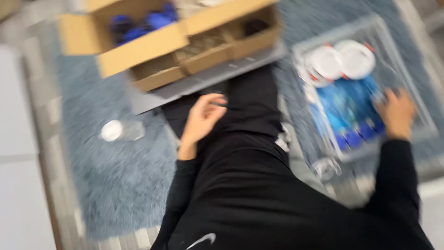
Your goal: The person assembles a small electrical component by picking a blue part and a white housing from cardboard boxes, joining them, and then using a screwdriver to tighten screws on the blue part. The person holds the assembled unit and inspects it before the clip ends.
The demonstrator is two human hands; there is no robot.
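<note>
Right hand (397, 114) in clear bin (418, 99), nearest blue packs (344, 109) lying leftward | grip blurred, I cannot tell | left hand (202, 118) open, on lap.

Motion blur smears the whole view. The right hand (397, 113) reaches into the clear bin (416, 99), but its fingers melt into the blue packs (347, 109) there, so a grip cannot be told. The white discs (342, 61) at the bin's far end are too blurred to identify. Left of the bin, the cardboard box (152, 44) is cut off by the top edge, and the blue things (143, 21) inside it are shapeless. The left hand (202, 118) hangs curled, its fingertips indistinct. The small clear object (121, 130) on the rug (115, 185) is unreadable.
</note>
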